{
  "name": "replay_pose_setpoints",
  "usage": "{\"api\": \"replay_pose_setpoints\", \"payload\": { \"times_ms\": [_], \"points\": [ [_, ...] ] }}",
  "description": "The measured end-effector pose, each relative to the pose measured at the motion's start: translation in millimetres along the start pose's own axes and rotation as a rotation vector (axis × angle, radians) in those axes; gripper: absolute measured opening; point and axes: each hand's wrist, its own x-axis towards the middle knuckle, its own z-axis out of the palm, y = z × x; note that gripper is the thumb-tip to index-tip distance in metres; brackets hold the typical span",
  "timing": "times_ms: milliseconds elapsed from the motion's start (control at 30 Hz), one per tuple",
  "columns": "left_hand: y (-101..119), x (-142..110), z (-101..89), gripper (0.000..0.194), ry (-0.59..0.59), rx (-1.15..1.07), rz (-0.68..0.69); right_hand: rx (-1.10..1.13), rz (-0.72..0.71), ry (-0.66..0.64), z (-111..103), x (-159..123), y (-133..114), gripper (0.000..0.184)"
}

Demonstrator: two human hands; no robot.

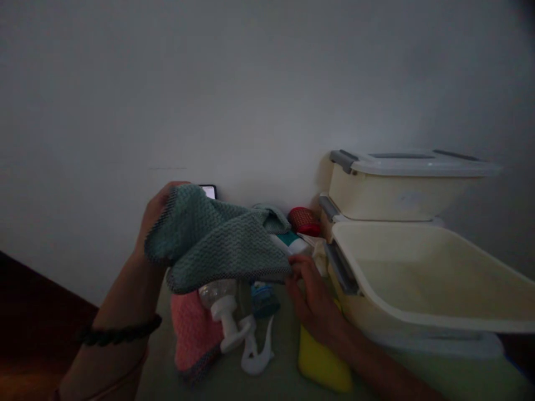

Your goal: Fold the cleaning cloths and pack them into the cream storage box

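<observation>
A grey-green cleaning cloth (pixel 234 239) with dark stitched edges is held up between my two hands. My left hand (pixel 156 214) grips its left end, the fingers mostly hidden behind the fabric. With thumb and fingers, my right hand (pixel 307 289) pinches the cloth's right corner. Below the cloth lie a pink cloth (pixel 194 328), a clear bottle with a white pump (pixel 228 323) and a blue bottle (pixel 264 298) near a white spray trigger (pixel 257 356). Beneath my right forearm is a yellow cloth or sponge (pixel 324 362).
On the right, an open cream storage box (pixel 418 278) stands in front of a lidded box (pixel 401 189) with grey latches. Against the wall are a red perforated item (pixel 304 220), a white-and-teal pack (pixel 290 240) and a phone (pixel 210 191). The table's left edge drops to a dark floor.
</observation>
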Motion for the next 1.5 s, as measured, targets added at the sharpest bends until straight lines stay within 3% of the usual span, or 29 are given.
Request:
{"api": "replay_pose_setpoints", "payload": {
  "times_ms": [67, 100, 200, 233, 333, 433, 567, 633, 700, 867, 1033, 1300, 1367, 1500],
  "points": [
    [9, -7, 9.2, 0.028, 0.067, -0.048, -0.028, -0.021, -0.090, 0.090, 0, -2, 1, 0.027],
    [17, -11, 16.4, 0.026, -0.029, -0.116, -0.057, -0.043, -0.152, 0.111, -1, -3, 1, 0.038],
    [42, -22, 38.3, 0.027, -0.649, -0.174, 0.094, -0.103, -0.236, 0.001, -2, -3, 1, 0.054],
    [48, -24, 43.1, 0.029, -0.739, -0.171, 0.114, -0.107, -0.206, -0.065, -2, -2, 1, 0.054],
    [54, -26, 46.5, 0.024, -0.753, -0.026, 0.121, -0.124, -0.055, -0.212, -1, 0, 2, 0.041],
    [49, -26, 40.2, 0.023, -0.763, 0.115, 0.072, -0.156, 0.002, -0.256, 0, 2, 2, 0.026],
    [42, -26, 41.4, 0.041, -0.817, 0.168, -0.013, -0.137, -0.091, -0.254, -1, 2, 0, 0.043],
    [42, -26, 48.5, 0.043, -0.802, 0.185, 0.041, -0.122, -0.176, -0.263, -1, 1, -1, 0.050],
    [43, -25, 55.4, 0.028, -0.775, 0.237, 0.119, -0.110, -0.204, -0.255, -1, 1, -1, 0.050],
    [46, -22, 51.5, 0.020, -0.640, 0.303, 0.142, -0.073, -0.094, -0.197, -1, 0, -2, 0.036],
    [46, -21, 37.0, 0.020, -0.525, 0.165, 0.165, -0.070, -0.061, -0.246, -3, 1, -6, 0.032],
    [46, -24, 29.7, 0.011, -0.465, -0.170, 0.145, -0.007, -0.081, -0.021, 2, -3, -1, 0.057],
    [47, -25, 26.0, 0.006, -0.371, -0.240, 0.135, -0.018, -0.088, 0.002, 3, -4, 0, 0.065],
    [52, -25, 17.7, 0.006, 0.101, -0.269, -0.046, -0.079, -0.110, -0.060, 3, -3, 1, 0.068]
  ]
}}
